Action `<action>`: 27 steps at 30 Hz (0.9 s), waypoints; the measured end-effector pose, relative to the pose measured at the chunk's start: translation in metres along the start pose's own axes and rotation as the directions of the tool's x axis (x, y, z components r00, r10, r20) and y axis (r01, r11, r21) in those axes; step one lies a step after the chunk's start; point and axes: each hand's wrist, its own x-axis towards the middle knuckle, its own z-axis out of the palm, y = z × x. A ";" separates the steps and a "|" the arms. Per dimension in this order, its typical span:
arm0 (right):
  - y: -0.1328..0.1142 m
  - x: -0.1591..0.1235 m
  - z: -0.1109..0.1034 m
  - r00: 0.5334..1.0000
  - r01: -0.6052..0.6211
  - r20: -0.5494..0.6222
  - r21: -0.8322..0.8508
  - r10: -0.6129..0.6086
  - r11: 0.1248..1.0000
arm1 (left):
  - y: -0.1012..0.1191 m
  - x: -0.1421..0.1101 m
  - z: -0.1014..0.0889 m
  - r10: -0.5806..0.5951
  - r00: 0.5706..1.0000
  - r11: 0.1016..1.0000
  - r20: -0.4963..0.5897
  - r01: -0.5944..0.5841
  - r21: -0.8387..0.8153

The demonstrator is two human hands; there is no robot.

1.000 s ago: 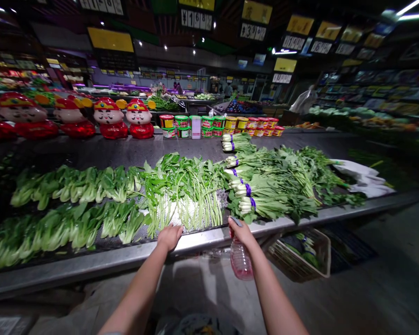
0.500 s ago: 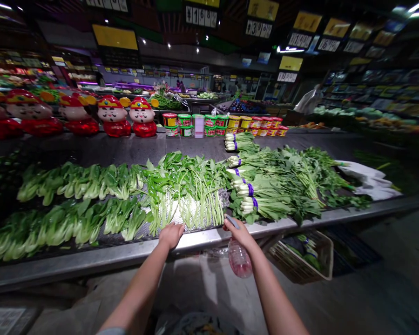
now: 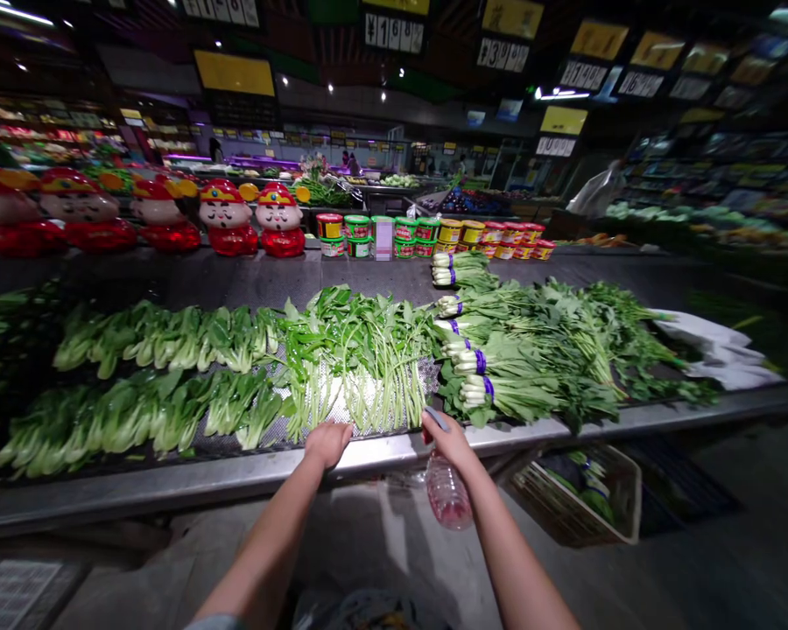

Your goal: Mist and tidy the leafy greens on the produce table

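My right hand grips a spray bottle by its grey trigger head; the clear, ribbed body hangs below the hand, its lower part pinkish. At the metal front edge of the vegetable stand is my left hand, fingers curled in; whatever they hold, if anything, is hidden. Just beyond both hands lie leafy greens with long thin stems on a perforated mat. To their left are two rows of bok choy. Bunches of greens tied with purple bands lie to the right.
Red figurines and stacked tubs line the back of the stand. A white cloth or bag lies at its right end. Under the right side, a plastic crate holds vegetables on the floor. Price signs hang overhead.
The view has shifted slightly, so the stand appears a little farther right. Both hands keep nearly the same place at the front edge, and the spray bottle stays in my right hand.
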 end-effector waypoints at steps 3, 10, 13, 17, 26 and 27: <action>-0.018 0.011 -0.009 0.994 0.076 -0.075 0.010 -0.075 0.997 | 0.000 0.000 0.001 -0.017 1.000 1.000 -0.007 0.017 0.006; -0.055 0.042 -0.017 0.978 0.157 -0.141 -0.001 -0.155 0.988 | -0.001 0.000 0.002 -0.025 1.000 0.999 -0.005 0.025 0.029; -0.058 0.050 -0.016 0.981 0.127 -0.145 -0.002 -0.126 0.992 | -0.001 0.000 0.003 -0.034 0.999 0.999 0.002 0.034 0.043; -0.056 0.055 -0.014 0.981 0.110 -0.158 -0.033 -0.113 0.993 | 0.001 -0.001 0.003 -0.042 0.999 0.998 -0.008 0.042 0.053; -0.052 0.088 -0.040 0.973 0.109 -0.199 -0.042 -0.115 0.993 | 0.002 -0.004 0.002 -0.056 0.998 0.993 -0.002 0.056 0.101; -0.052 0.094 -0.046 0.971 0.098 -0.215 -0.042 -0.105 0.994 | 0.002 -0.004 0.002 -0.054 0.999 0.993 -0.004 0.054 0.100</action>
